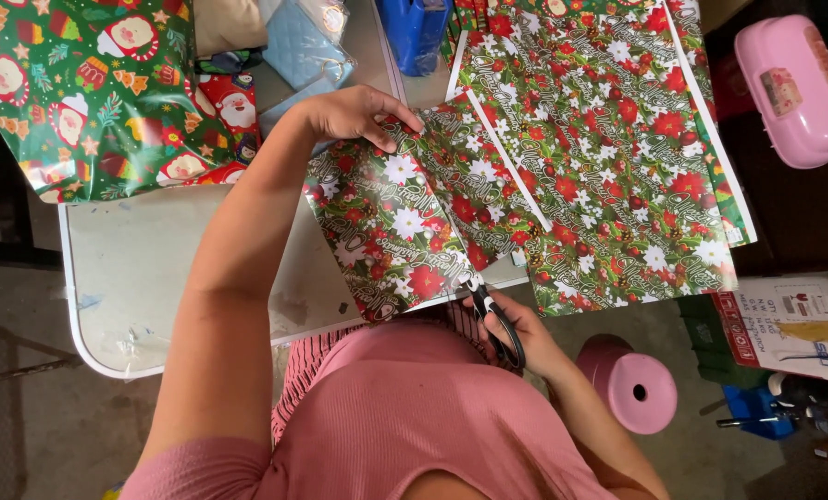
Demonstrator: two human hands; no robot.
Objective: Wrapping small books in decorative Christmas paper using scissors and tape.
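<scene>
Red-and-green floral wrapping paper (580, 148) covers the table (136, 268) from centre out to 2 o'clock. A folded flap of it (404, 222) lies at centre, glossy side up, its near edge hanging just past the table rim at 6. Left hand (354, 113) sits at 11 o'clock of the flap, palm down, fingers pressed together and curled over the flap's far corner, pinning it flat. Right hand (516, 338) is at 5 o'clock, below the table edge, fingers curled through the handles of black scissors (492, 319); thumb hidden, so exact grip cannot be told. Scissor blades point to 11 and meet the flap's near edge; blade gap too small to read. White underside strip (511, 162) runs diagonally from 12 to 4 where the sheet is folded over. Green gift-wrapped parcel with Santa print (80, 93) sits at 10 o'clock, overhanging the table's left edge. Light blue quilted pouch (303, 42) at 12, near the left wrist, not touching. Blue container (414, 32) just right of it at 12. Pink case (793, 88) at 2 o'clock, off the table, well apart from the paper. Pink stool (631, 384) on the floor at 4, near the right forearm. White carton with red print (789, 324) at 3 to 4, beside the stool. Person wears a pink ribbed top.
</scene>
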